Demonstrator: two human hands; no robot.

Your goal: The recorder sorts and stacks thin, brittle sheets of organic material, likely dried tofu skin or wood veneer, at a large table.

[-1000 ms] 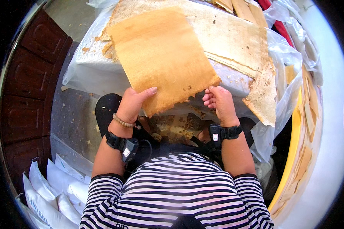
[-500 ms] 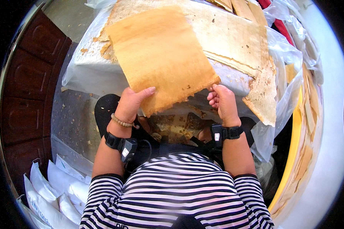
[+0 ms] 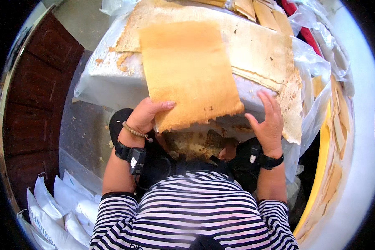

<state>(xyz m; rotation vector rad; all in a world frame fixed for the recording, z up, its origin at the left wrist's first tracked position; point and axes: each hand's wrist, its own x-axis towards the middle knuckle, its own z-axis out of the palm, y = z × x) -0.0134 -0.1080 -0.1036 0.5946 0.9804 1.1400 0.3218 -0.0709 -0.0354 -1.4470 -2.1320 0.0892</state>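
A thin tan sheet with a ragged lower edge is held up over the near side of the table. My left hand grips its lower left corner, thumb on top and the other fingers hidden beneath. Just off the lower right corner is my right hand, with thumb and fingers apart and nothing in it. Behind the held sheet, larger pale sheets lie flat on the table, their edges overlapping. A brown-edged piece hangs over the table's right front corner.
Clear plastic covers the table. Stacked tan strips lie at the back right. Yellow-edged shelving with more pieces runs along the right. White sacks stand at lower left, near a dark brown panelled door.
My right hand has let go of the sheet's lower right corner, moved right and spread its fingers. The sheet has shifted slightly right and turned straighter, still in my left hand.
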